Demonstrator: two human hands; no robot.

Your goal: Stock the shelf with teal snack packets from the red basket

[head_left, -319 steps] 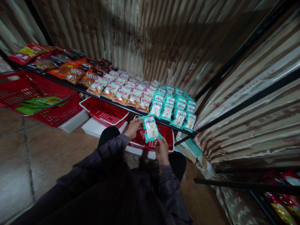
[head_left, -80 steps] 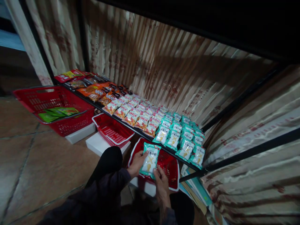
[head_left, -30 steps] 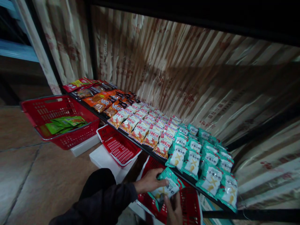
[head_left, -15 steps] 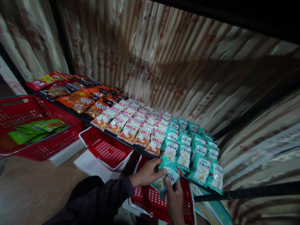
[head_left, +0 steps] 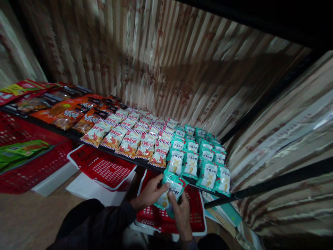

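Both my hands grip one teal and white snack bag (head_left: 170,194) in front of the shelf edge. My left hand (head_left: 150,194) has its upper left side, thumb across the front. At the lower right side, my right hand (head_left: 181,212) pinches the bag with its thumb on the printed face. Just beyond stand rows of matching teal snack bags (head_left: 191,163) on the black shelf (head_left: 130,160). White and orange snack bags (head_left: 129,143) are lined up to their left.
Orange snack bags (head_left: 68,116) and red packets (head_left: 22,89) fill the shelf's left end. A red basket (head_left: 28,177) with green packets (head_left: 22,151) stands at left. Below the shelf are two more red baskets, one in the middle (head_left: 104,170), one under my hands (head_left: 196,211). A black bar (head_left: 281,173) crosses at right.
The view has shifted, so the shelf and its bags sit further left in it. My hands still hold the same teal bag, now a little more upright.
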